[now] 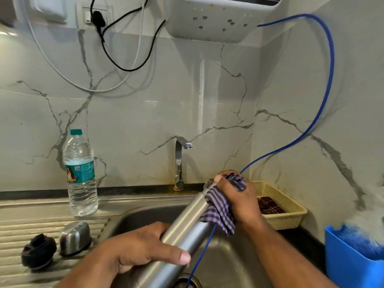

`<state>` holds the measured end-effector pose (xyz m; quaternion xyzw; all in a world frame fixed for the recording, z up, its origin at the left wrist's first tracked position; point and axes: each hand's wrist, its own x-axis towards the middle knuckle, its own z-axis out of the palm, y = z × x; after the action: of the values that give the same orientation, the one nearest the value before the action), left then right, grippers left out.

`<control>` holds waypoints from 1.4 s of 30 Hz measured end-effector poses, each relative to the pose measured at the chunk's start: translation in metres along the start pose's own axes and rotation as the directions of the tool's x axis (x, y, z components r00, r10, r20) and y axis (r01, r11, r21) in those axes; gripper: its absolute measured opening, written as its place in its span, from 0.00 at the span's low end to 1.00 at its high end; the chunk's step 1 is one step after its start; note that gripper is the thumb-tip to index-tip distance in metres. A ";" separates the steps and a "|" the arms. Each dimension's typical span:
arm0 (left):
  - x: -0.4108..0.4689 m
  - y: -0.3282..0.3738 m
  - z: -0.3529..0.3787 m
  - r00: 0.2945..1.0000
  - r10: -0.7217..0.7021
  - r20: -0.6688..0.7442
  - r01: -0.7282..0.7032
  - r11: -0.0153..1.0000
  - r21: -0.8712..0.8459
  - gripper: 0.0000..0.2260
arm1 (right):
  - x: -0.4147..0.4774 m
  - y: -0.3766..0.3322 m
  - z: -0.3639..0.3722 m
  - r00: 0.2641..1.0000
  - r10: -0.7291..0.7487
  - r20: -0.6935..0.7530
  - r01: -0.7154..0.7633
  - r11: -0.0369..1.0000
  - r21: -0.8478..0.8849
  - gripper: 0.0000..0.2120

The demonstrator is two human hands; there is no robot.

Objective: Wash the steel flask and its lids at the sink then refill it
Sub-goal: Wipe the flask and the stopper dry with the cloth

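Above the sink (232, 258), the left hand (133, 248) grips the tilted steel flask (187, 229) by its body while the right hand (239, 196) clutches a checked cloth (220, 210) against its neck (steel lid (75, 238) and black lid (39, 254) rest on the drainboard (12, 229)).

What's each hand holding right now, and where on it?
The left hand grips the steel flask around its lower body, thumb across the front. The right hand holds a checked cloth bunched against the flask's neck.
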<state>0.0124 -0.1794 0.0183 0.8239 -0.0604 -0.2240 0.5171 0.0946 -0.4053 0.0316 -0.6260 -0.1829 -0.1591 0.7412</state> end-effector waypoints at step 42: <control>0.000 0.014 0.014 0.927 -0.103 -0.361 -0.193 0.695 -0.693 0.33 | 0.027 -0.012 -0.035 0.919 -0.340 -0.201 0.188 0.825 -0.533 0.29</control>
<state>0.0084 -0.1970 0.0254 0.5816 0.1106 -0.0560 0.8039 0.1154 -0.4422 0.0495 -0.7355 -0.1112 -0.3923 0.5411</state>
